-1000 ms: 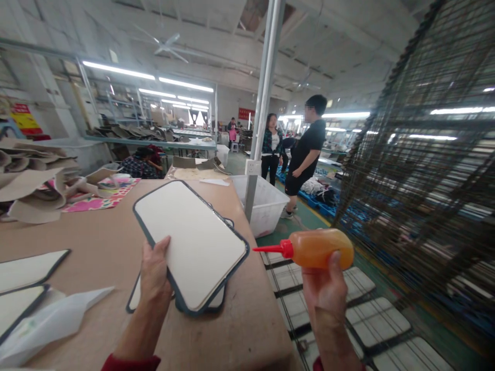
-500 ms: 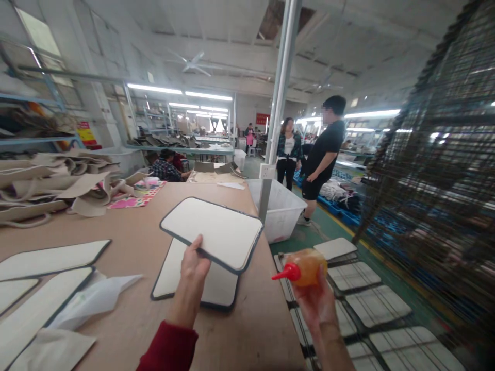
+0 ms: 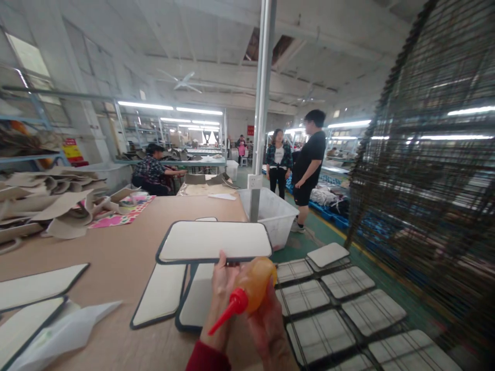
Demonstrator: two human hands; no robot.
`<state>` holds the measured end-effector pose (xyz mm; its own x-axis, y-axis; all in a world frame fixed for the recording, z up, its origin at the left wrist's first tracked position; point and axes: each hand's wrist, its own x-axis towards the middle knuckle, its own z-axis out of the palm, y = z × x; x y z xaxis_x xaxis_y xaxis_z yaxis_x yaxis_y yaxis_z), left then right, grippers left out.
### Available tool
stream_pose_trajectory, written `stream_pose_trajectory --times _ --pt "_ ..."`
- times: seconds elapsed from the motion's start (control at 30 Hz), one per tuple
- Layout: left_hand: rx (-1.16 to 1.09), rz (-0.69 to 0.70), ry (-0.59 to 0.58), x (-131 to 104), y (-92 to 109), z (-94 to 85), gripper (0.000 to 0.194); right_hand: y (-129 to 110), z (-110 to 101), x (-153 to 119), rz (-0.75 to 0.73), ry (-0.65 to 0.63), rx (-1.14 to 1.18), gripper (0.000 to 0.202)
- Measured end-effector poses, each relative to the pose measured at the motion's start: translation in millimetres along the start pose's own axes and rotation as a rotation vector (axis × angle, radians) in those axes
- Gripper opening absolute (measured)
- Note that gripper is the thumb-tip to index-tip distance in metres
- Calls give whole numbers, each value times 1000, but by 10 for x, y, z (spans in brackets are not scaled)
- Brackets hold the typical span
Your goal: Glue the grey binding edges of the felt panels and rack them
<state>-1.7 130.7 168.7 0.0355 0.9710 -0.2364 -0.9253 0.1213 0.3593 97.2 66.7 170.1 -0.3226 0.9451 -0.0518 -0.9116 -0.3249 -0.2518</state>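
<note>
White panel with a dark edge is what we hold up in the head view, above the near part of the table, with two more edged panels, a left loose panel and a right loose panel, lying below it. Our left hand grips its near edge, thumb laid on the pale face; the fingers underneath are mostly hidden. Our right hand is wrapped around an amber bottle, whose red nozzle slants down and back toward us, crossing in front of the left wrist. Whether bottle and left hand touch, we cannot tell.

To handle this well, we would hold the panel by its border, with the thumb pressing no further onto the pale face than it must. Since only one edge is gripped, the far side could dip, so firm support from beneath seems wise. We should squeeze the bottle lightly while its tip points at our sleeve, as a drip could land there or on the panels below. A little more room between the two hands would make both easier to steer.
</note>
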Motion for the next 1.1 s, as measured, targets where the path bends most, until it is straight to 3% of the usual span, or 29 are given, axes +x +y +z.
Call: stream_pose_trajectory --times 0.13,0.3,0.4,0.47,0.53,0.6,0.63,0.7,0.77,0.83,0.9,0.97,1.1 --pt "-55 -42 5 -120 -157 62 37 -116 86 126 -50 -16 35 43" --pt "-84 39 -18 -211 -309 155 28 -189 54 216 -125 -71 -25 43" --pt "-8 44 -106 -324 -414 21 17 -258 3 266 -136 -67 -45 44" --pt "145 -74 -195 -461 -425 -171 16 -319 -39 291 -140 -52 -54 40" --pt "371 -236 -269 -631 -300 -363 24 -382 -77 296 -141 -41 -61 37" --pt "593 -246 -278 -785 4 -448 32 -435 -101 274 -129 -36 -68 36" --pt "691 -179 -251 -836 212 -427 36 -454 -106 255 -120 -36 -70 36" --pt "901 141 -153 -849 665 -263 42 -472 -107 205 -93 -32 -81 38" --pt "1132 450 -62 -731 1054 -3 54 -462 -99 148 -53 -25 -87 41" --pt "1381 585 -9 -513 1284 244 63 -428 -91 87 1 -18 -83 43" --pt "1565 565 -39 -268 1355 408 66 -383 -85 26 60 -18 -68 45" --pt "1634 428 -122 -73 1329 475 66 -338 -77 -29 102 -16 -56 46" --pt "1536 93 -379 42 1268 432 50 -280 -39 -88 101 -6 -29 45"
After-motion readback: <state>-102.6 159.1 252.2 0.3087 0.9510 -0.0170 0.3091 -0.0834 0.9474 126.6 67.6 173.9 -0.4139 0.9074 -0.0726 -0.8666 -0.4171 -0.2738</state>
